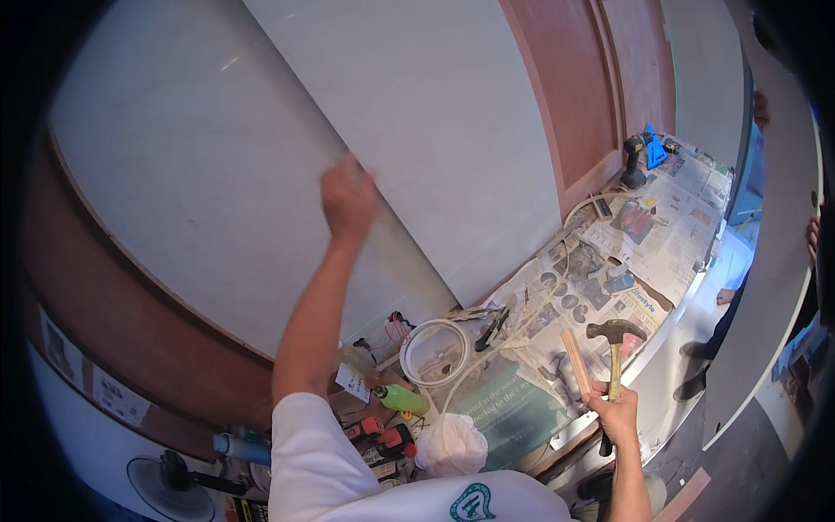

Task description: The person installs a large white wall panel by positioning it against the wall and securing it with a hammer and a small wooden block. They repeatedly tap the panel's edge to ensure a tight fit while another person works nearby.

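My right hand [616,413] grips a claw hammer [616,361] by its yellow and black handle, head upward. The same hand also holds a short flat strip of wood [575,357] upright beside the hammer. My left hand [348,200] is raised at the end of a stretched arm, in front of the dark vertical joint [326,117] between two pale wall panels [191,148]. Motion smears its fingers, so I cannot make out whether it holds anything or touches the panel.
A newspaper-covered bench [687,213] runs along the wall with a cordless drill [636,161], a blue triangular square [655,152] and a white coil [435,352]. Nearer me are a green bottle [402,399] and a white bag [452,445]. Another person stands beyond a tall panel [778,261] at right.
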